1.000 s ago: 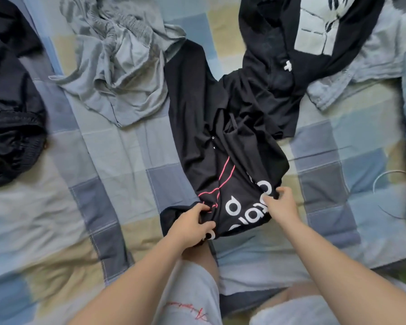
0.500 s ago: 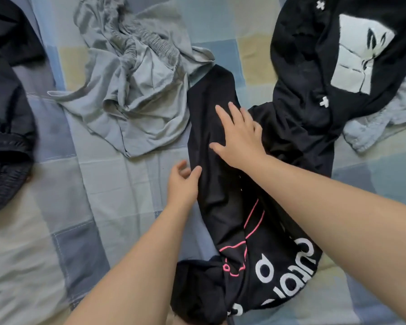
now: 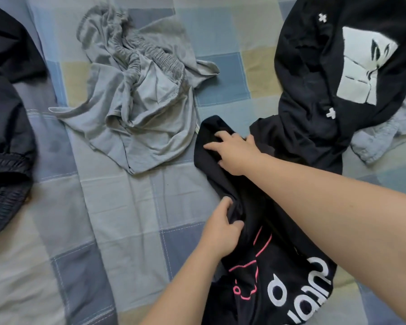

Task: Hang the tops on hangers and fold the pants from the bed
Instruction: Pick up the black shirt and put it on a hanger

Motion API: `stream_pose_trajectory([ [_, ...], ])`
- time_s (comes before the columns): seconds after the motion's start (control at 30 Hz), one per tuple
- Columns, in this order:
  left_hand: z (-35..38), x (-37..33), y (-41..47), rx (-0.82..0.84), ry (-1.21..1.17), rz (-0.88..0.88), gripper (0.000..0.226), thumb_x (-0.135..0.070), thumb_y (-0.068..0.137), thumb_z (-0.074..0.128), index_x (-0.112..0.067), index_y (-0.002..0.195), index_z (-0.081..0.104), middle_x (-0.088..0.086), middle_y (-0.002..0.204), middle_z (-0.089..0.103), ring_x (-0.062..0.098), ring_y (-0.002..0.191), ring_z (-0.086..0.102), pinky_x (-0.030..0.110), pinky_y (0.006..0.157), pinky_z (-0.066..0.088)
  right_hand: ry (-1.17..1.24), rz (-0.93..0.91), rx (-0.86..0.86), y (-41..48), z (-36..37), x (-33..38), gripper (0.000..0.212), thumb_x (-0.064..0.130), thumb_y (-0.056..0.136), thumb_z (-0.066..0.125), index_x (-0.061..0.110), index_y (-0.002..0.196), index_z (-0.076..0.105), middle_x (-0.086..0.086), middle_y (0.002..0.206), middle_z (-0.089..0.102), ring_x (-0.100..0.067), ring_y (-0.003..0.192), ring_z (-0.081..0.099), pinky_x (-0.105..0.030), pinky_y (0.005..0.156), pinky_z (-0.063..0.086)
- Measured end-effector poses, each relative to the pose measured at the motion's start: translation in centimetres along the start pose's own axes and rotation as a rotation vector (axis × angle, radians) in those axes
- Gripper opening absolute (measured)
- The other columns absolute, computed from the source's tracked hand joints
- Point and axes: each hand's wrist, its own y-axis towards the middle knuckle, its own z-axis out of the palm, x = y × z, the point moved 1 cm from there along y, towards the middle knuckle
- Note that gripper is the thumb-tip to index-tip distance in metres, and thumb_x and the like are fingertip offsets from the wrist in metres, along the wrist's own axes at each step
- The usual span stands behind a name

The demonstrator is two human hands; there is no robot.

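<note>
A black garment (image 3: 274,273) with white letters and pink line print lies lengthwise on the checked bed sheet (image 3: 131,219), running from the bottom edge up to the middle. My left hand (image 3: 220,228) pinches a fold at its left edge, halfway along. My right hand (image 3: 232,153) grips bunched cloth near its far end. Behind it lies a black top (image 3: 314,90) with a white block print, overlapping the garment's far part.
Crumpled grey shorts (image 3: 138,95) with an elastic waistband lie at the upper middle. A dark garment (image 3: 5,127) is heaped at the left edge. A pale blue-grey shirt (image 3: 382,141) sticks out under the black top at the right.
My right hand slid further along the black garment and its flat fingers curled into the cloth. My left hand closed on the garment's left edge. The view shifted forward over the bed.
</note>
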Motion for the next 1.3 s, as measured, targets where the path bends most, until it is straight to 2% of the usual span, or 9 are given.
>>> stream_pose_trajectory([
  [0.1,0.8,0.4,-2.2,0.042,0.103,-0.07,0.021,-0.01,0.088,0.059,-0.018,0.107,0.053,0.002,0.107,0.069,0.024,0.1,0.063,0.048,0.099,0.05,-0.053,0.066,0.046,-2.7,1.2,-0.2,0.044,0.021,0.097,0.057,0.028,0.138,0.042,-0.008,0.135,0.043,-0.033,0.108,0.057,-0.043,0.086,0.034],
  [0.3,1.0,0.9,-6.4,0.124,0.209,-0.14,0.024,-0.01,0.088,0.065,-0.027,0.105,0.065,-0.012,0.098,0.073,0.011,0.095,0.067,0.04,0.093,0.054,0.134,0.212,0.076,-10.2,6.3,-1.3,0.029,0.001,0.093,0.048,0.01,0.121,0.048,-0.014,0.113,0.062,-0.033,0.097,0.061,-0.037,0.069,0.039],
  [0.5,1.8,0.3,-11.5,0.077,0.263,-0.182,0.008,-0.032,0.089,0.07,-0.028,0.097,0.069,-0.013,0.094,0.075,0.011,0.093,0.07,0.039,0.091,0.055,0.771,0.54,-0.16,-19.2,8.6,-4.7,0.021,0.014,0.097,0.054,0.026,0.112,0.065,-0.002,0.106,0.064,-0.024,0.095,0.06,-0.03,0.073,0.045],
  [0.63,3.8,-2.4,-15.7,0.011,0.384,-0.157,0.04,-0.05,0.097,0.053,-0.013,0.082,0.061,-0.012,0.066,0.061,0.009,0.064,0.058,0.033,0.069,0.046,1.066,0.608,-0.369,-27.6,8.4,-6.6,0.041,0.013,0.096,0.063,0.022,0.135,0.057,0.004,0.085,0.064,-0.014,0.082,0.059,-0.023,0.066,0.04],
  [0.73,5.6,-4.8,-19.6,-0.119,0.474,-0.089,0.049,-0.049,0.101,0.046,-0.008,0.074,0.049,-0.014,0.057,0.043,0.007,0.057,0.042,0.032,0.061,0.034,1.217,0.635,-0.459,-35.1,8.3,-7.3,0.027,0.008,0.094,0.065,0.01,0.121,0.069,-0.005,0.098,0.072,-0.017,0.086,0.062,-0.026,0.083,0.044],
  [0.9,9.5,-8.8,-29.5,-0.276,0.181,-0.059,0.049,-0.042,0.103,0.048,0.003,0.091,0.063,0.004,0.074,0.058,0.019,0.071,0.054,0.035,0.068,0.037,1.399,0.568,-0.649,-50.7,5.6,-6.2,0.013,0.008,0.094,0.065,0.021,0.098,0.064,-0.007,0.094,0.071,-0.027,0.089,0.066,-0.039,0.087,0.053],
  [1.1,14.7,-15.3,-40.5,-0.311,0.218,0.198,0.049,-0.039,0.101,0.052,0.006,0.086,0.063,0.012,0.087,0.064,0.027,0.082,0.063,0.045,0.082,0.052,1.379,0.381,-0.821,-65.6,-0.5,-5.2,0.012,0.009,0.097,0.061,0.022,0.097,0.06,-0.001,0.108,0.061,-0.022,0.106,0.06,-0.022,0.085,0.044],
  [1.2,15.8,-19.8,-45.3,-0.335,0.167,0.329,0.035,-0.022,0.1,0.057,-0.036,0.076,0.077,-0.019,0.113,0.062,-0.006,0.104,0.059,0.036,0.095,0.049,1.28,0.304,-0.893,-70.7,-4.2,-5.0,0.018,0.009,0.096,0.063,0.025,0.089,0.061,-0.002,0.145,0.041,-0.021,0.14,0.036,-0.032,0.112,0.03],
  [1.3,16.0,-23.7,-49.6,-0.28,0.101,0.42,0.047,-0.007,0.099,0.054,-0.044,0.083,0.079,-0.016,0.132,0.061,0.001,0.123,0.055,0.033,0.102,0.045,1.163,0.184,-0.916,-74.7,-7.9,-4.4,0.025,0.01,0.097,0.062,0.031,0.083,0.058,0.003,0.164,0.022,-0.016,0.154,0.01,-0.041,0.123,0.012],
])
